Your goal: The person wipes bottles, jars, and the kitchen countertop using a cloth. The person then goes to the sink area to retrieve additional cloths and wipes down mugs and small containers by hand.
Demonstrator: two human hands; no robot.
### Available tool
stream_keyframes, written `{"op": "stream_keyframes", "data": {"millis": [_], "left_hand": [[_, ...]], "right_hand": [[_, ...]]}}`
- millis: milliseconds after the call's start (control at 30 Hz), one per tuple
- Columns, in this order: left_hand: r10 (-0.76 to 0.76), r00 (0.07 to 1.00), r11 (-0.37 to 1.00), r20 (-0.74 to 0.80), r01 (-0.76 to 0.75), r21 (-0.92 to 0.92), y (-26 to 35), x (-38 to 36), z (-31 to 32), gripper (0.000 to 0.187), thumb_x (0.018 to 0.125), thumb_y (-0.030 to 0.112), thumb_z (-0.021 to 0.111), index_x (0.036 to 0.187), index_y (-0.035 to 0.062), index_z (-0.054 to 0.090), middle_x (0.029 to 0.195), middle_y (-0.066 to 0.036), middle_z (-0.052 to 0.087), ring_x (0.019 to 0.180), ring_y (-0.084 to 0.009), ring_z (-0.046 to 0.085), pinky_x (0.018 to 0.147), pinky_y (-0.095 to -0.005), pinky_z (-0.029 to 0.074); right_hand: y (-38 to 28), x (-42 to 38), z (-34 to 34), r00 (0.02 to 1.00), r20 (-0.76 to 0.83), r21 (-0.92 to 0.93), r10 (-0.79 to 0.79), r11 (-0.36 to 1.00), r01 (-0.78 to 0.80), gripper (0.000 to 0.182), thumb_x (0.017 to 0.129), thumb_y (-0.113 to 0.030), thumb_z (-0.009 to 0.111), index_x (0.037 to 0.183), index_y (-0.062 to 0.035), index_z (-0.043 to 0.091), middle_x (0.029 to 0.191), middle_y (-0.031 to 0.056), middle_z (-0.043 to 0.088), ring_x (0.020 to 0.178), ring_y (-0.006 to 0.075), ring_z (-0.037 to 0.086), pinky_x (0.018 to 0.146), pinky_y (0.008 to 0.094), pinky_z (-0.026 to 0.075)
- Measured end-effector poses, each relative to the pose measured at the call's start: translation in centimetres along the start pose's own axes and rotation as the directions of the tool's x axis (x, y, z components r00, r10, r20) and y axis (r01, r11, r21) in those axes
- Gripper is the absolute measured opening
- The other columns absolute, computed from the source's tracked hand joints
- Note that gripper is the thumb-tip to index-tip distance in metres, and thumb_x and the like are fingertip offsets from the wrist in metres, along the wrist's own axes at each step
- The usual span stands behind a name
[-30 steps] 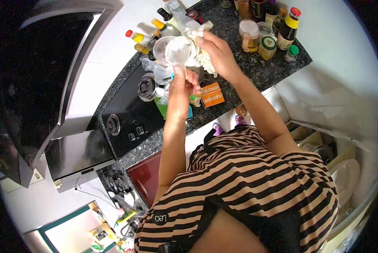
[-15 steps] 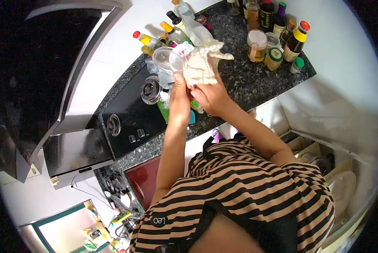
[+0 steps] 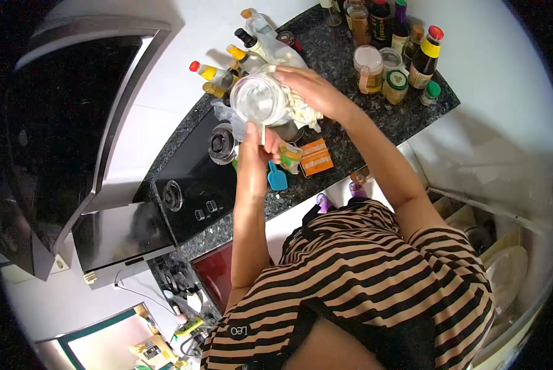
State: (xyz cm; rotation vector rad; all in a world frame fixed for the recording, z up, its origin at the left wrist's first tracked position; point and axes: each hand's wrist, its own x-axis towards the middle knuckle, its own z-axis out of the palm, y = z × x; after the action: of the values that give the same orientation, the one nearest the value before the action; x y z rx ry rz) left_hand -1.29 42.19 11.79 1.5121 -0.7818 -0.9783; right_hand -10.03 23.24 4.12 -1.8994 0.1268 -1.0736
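A clear round jar (image 3: 256,102) is held up over the counter, its wide mouth turned toward me. My left hand (image 3: 255,153) grips it at its lower edge, thumb up along the side. On the jar's right side, my right hand (image 3: 313,92) presses a cream checked cloth (image 3: 301,112) against it; the fingers lie over the cloth and partly hide it. Below the hands, a small blue scoop (image 3: 277,177), an orange-and-white packet (image 3: 316,157) and a green-and-yellow packet (image 3: 290,158) lie on the counter.
A black gas hob (image 3: 196,179) with burners lies left on the dark granite counter (image 3: 356,132). Several bottles, including a red-capped one (image 3: 428,58), and jars such as a green-lidded jar (image 3: 395,86) stand back right. More bottles (image 3: 211,73) line the wall behind the jar.
The jar's mouth has turned more toward me. My right hand has moved up and right with the cloth, from beside the left hand to the jar's far right side.
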Motion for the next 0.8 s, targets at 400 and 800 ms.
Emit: {"op": "stream_keyframes", "data": {"millis": [400, 800], "left_hand": [[-0.06, 0.994, 0.991, -0.087, 0.049, -0.125, -0.8, 1.3, 0.2, 0.061, 0.099, 0.063, 0.036, 0.064, 0.0134, 0.035, 0.064, -0.002, 0.04, 0.062, -0.0165, 0.042, 0.06, -0.0304, 0.035], [-0.095, 0.972, 0.993, -0.214, 0.077, -0.092, -1.9, 2.2, 1.3, 0.062, 0.098, 0.063, 0.038, 0.061, 0.0144, 0.03, 0.06, -0.001, 0.035, 0.056, -0.0161, 0.039, 0.055, -0.0309, 0.032]], "right_hand": [[-3.4, 4.0, -0.4, 0.878, 0.258, 0.433, 0.403, 0.765, -0.478, 0.06, 0.101, -0.04, 0.053, 0.138, 0.007, 0.051, 0.139, 0.0149, 0.056, 0.128, 0.0186, 0.051, 0.11, 0.0281, 0.036], [-5.3, -2.5, 3.6, 0.947, -0.303, -0.097, 0.108, 0.985, -0.144, 0.026, 0.099, -0.021, 0.05, 0.111, 0.001, 0.058, 0.104, 0.0212, 0.059, 0.099, 0.0415, 0.055, 0.085, 0.0458, 0.044]]}}
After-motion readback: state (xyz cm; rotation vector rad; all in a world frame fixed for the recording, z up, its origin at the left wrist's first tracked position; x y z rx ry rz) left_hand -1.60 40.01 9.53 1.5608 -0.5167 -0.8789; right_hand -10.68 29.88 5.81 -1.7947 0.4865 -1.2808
